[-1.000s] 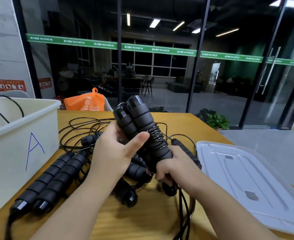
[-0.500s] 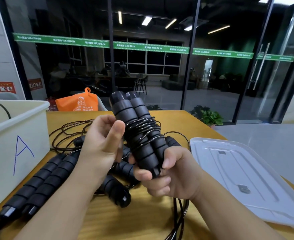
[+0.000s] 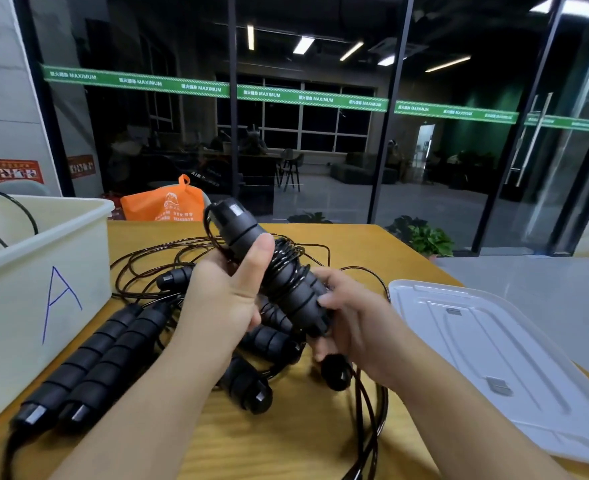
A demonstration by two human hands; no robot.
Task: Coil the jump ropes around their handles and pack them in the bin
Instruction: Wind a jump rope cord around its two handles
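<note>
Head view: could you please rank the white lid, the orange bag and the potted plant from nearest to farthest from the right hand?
1. White lid, on the table just right of the right hand.
2. Potted plant, beyond the table's far right corner.
3. Orange bag, behind the table's far left edge.

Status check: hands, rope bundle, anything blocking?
Left hand grips handle pair, partly coiled. Right hand pinches its lower end. Bin left, open; loose ropes tangled on table beneath.
</note>
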